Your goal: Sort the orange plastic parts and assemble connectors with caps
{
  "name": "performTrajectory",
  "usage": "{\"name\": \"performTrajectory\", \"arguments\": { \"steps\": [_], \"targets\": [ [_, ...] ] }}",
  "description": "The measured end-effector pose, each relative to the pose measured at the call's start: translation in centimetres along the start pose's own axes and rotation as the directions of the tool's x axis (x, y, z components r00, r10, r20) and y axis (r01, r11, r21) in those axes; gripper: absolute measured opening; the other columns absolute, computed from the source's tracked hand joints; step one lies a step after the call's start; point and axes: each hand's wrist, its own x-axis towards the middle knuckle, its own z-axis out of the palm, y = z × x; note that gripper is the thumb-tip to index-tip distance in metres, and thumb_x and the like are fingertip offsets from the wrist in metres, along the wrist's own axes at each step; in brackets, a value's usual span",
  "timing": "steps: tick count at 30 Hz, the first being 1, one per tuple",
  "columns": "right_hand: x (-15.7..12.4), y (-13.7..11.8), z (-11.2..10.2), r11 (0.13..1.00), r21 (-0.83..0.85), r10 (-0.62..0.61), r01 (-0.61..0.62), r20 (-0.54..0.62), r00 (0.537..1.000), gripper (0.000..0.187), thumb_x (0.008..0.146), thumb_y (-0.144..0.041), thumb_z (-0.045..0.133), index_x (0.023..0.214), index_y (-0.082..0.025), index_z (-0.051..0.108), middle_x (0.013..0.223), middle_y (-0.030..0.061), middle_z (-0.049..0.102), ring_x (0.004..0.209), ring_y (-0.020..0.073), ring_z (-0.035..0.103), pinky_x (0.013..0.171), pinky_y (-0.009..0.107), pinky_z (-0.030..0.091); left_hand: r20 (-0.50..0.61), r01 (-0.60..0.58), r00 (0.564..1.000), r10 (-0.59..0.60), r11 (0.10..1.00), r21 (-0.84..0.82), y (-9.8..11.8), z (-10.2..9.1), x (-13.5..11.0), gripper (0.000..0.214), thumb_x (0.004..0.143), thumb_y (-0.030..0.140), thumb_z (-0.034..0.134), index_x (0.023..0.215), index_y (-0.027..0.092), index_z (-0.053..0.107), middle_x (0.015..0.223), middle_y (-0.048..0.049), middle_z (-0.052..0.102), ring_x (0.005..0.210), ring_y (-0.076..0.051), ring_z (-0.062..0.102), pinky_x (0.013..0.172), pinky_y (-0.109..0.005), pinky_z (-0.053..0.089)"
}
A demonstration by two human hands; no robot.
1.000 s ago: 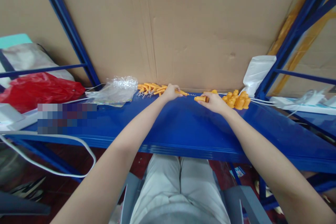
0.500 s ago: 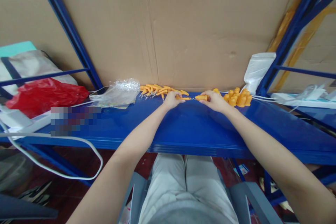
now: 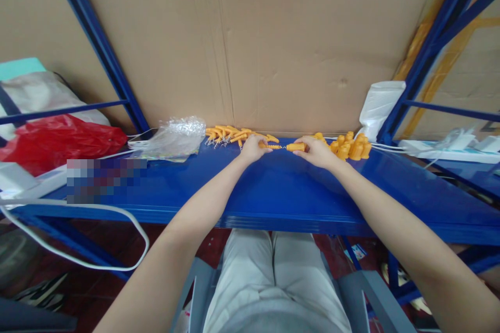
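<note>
So the left hand [image 3: 253,149] has its fingers pinched on an orange corkscrew [image 3: 275,146], silver spiral pointing at the orange sleeve [image 3: 296,147] gripped by the right hand's [image 3: 316,151] fingers (can't tell if they touch), both left of the orange sleeve cluster [image 3: 353,147] on the blue worktop [image 3: 281,190].

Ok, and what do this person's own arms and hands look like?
The left hand and right hand are gloveless. Both forearms are bare, with no sleeve, watch or marking visible. Rings are too small to tell. Below show pale trousers.
</note>
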Motion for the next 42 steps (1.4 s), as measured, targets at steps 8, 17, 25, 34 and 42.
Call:
{"name": "performTrajectory", "arguments": {
  "steps": [8, 17, 25, 34, 42],
  "targets": [
    [-0.1, 0.0, -0.2, 1.000, -0.006, -0.012, 0.012, -0.006, 1.000, 0.021, 0.084, -0.027, 0.065, 0.103, -0.020, 0.070, 0.104, 0.0100, 0.073, 0.098, 0.0267, 0.068, 0.092, 0.044, 0.052, 0.007, 0.108, 0.993, -0.117, 0.896, -0.431, 1.8, 0.9, -0.2, 0.044, 0.077, 0.004, 0.071, 0.117, 0.016, 0.059, 0.109, -0.0084, 0.069, 0.088, -0.013, 0.069, 0.087, -0.031, 0.054],
    [-0.1, 0.8, 0.2, 0.998, 0.060, 0.026, -0.020, -0.101, 0.995, 0.041, 0.078, -0.031, 0.071, 0.117, -0.020, 0.065, 0.118, 0.0124, 0.070, 0.106, 0.0290, 0.067, 0.095, 0.048, 0.053, 0.262, 0.386, 0.922, -0.284, 0.688, -0.614, 1.9, -1.6, -0.6, 0.027, 0.078, 0.004, 0.073, 0.101, 0.014, 0.062, 0.089, -0.0050, 0.074, 0.083, -0.016, 0.072, 0.085, -0.038, 0.058],
    [-0.1, 1.4, 0.4, 0.947, 0.295, 0.130, -0.126, 0.006, 0.992, 0.040, 0.080, -0.034, 0.070, 0.117, -0.021, 0.060, 0.103, 0.0083, 0.073, 0.088, 0.0236, 0.072, 0.075, 0.040, 0.061, 0.317, 0.411, 0.911, -0.265, 0.665, -0.623, 0.9, -1.5, -0.5, 0.029, 0.076, -0.001, 0.072, 0.097, 0.016, 0.062, 0.085, -0.0018, 0.073, 0.083, -0.015, 0.072, 0.087, -0.041, 0.059],
    [0.1, 1.7, 0.4, 0.919, 0.369, 0.135, -0.136, 0.027, 0.990, 0.030, 0.076, -0.026, 0.073, 0.104, -0.023, 0.062, 0.108, 0.0078, 0.074, 0.100, 0.0243, 0.072, 0.092, 0.046, 0.059, 0.488, 0.501, 0.841, -0.233, 0.676, -0.540, 0.5, -1.2, -1.1, 0.019, 0.071, 0.000, 0.077, 0.082, 0.013, 0.067, 0.081, -0.0051, 0.074, 0.073, -0.014, 0.072, 0.088, -0.037, 0.058],
    [0.2, 2.2, 0.0, 0.926, 0.353, 0.131, -0.135, 0.033, 0.991, 0.033, 0.075, -0.024, 0.075, 0.107, -0.024, 0.065, 0.110, 0.0064, 0.075, 0.099, 0.0242, 0.073, 0.096, 0.048, 0.057, 0.460, 0.449, 0.866, -0.197, 0.713, -0.539, 0.5, -1.3, -0.8, 0.018, 0.069, 0.002, 0.078, 0.079, 0.013, 0.068, 0.081, -0.0063, 0.075, 0.073, -0.015, 0.072, 0.082, -0.036, 0.060]
  ]
}}
